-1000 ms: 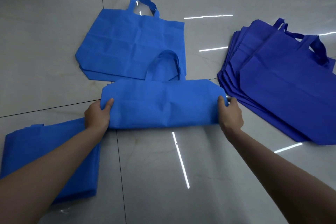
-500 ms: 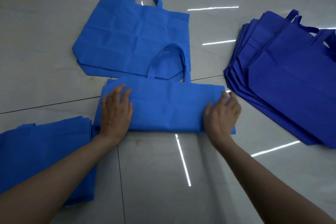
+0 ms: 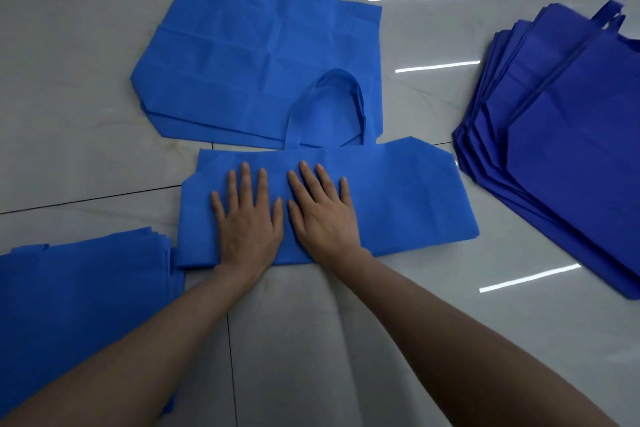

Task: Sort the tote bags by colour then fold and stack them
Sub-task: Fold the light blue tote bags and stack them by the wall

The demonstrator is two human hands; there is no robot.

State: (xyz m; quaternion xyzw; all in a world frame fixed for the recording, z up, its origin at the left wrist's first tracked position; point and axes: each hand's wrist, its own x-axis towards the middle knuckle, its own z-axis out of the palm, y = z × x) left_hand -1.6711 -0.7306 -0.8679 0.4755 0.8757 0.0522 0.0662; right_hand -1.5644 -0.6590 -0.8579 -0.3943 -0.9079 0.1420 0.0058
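One folded bag point(image 3: 398, 191) lay under the left hand point(image 3: 247, 218) and right hand point(image 3: 322, 215). Seemingly two flat bags point(image 3: 242, 55) lay beyond them. There was one stack point(image 3: 86, 288) leftward and one pile point(image 3: 571, 149) rightward, its layers uncountable.

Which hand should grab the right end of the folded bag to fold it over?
Probably the right hand: it lies nearer that end of the folded bag, while the left hand can pin the middle.

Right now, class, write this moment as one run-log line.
step: pressing fold flat | left hand: flat on folded bag | right hand: flat beside it | lighter stack: left | dark blue pile: right
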